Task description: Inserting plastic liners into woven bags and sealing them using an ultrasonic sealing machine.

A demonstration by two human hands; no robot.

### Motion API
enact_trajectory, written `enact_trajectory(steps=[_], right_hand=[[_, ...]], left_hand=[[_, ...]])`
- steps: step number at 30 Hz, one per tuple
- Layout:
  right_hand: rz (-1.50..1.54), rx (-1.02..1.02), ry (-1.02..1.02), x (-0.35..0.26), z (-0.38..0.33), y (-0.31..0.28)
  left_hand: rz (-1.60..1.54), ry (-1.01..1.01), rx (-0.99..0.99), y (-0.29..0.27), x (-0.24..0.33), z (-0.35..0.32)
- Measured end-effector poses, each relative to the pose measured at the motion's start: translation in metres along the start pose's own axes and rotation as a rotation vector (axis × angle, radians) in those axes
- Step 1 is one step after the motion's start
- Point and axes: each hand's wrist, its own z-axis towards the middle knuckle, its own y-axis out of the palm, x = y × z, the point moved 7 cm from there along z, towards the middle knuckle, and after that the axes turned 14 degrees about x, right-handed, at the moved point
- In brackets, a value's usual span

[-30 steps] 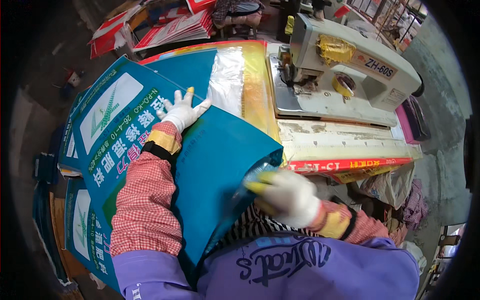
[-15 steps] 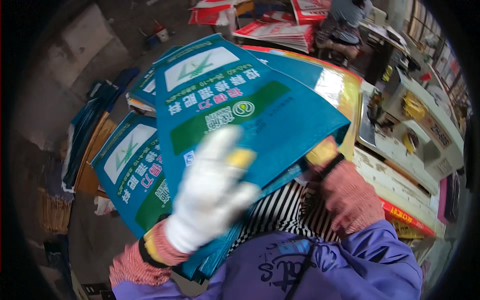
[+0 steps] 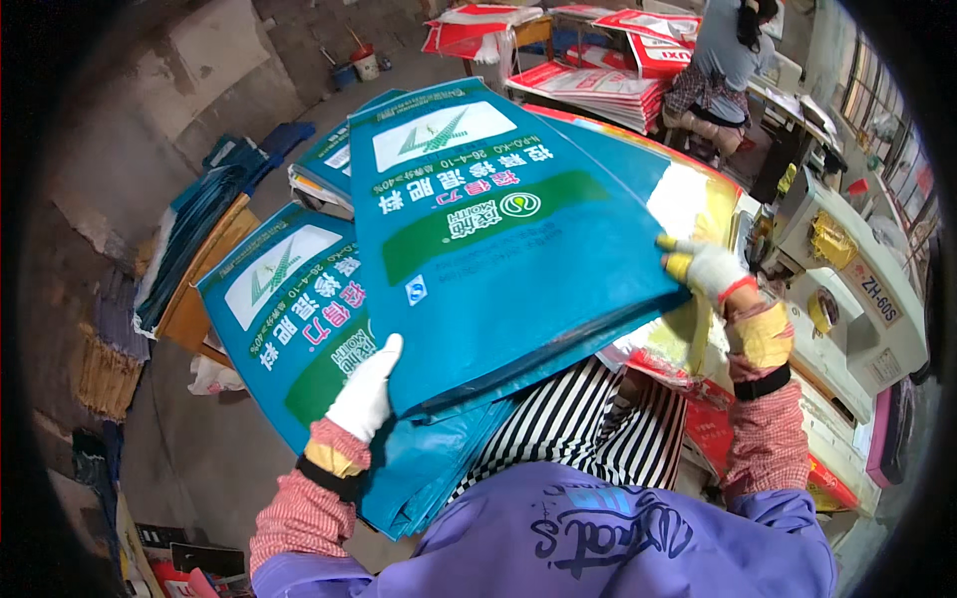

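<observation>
A large blue printed sack [image 3: 553, 274] with a green band and a white panel lies slanted in front of me, its near edge parted along the mouth. My left hand [image 3: 361, 399], in a white glove, grips its near left corner, thumb on the edge and the other fingers hidden underneath. At the near right corner, my right hand [image 3: 706, 269], gloved in white with yellow fingertips, closes on the edge. Beneath and to the left, a matching blue sack [image 3: 264, 299] lies over my lap side with more blue layers.
A white sewing machine [image 3: 847, 269] stands at the right beside a yellow sack [image 3: 698, 204]. Red and white sacks [image 3: 588, 90] are stacked at the back, near a seated person [image 3: 726, 65]. Folded blue sacks [image 3: 194, 229] rest on wood at the left. Behind stands a small bucket [image 3: 365, 66].
My left hand has moved from over the sack down to its near left corner. My right hand has come from under the near edge to the right corner. The sack's mouth now shows.
</observation>
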Motion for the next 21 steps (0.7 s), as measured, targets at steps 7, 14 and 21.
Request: enact_trajectory(steps=[7,14,21], right_hand=[[-0.260,0.226,0.200,-0.016,-0.037,0.026],[0.083,0.143,-0.042,-0.064,-0.025,0.084],[-0.208,0.050,-0.371,-0.176,-0.047,0.169]], left_hand=[[0.077,0.209,0.186,-0.012,-0.019,0.009],[1.127,0.497,0.639,-0.090,0.022,-0.052],[1.206,0.044,0.399,-0.165,-0.050,-0.130]])
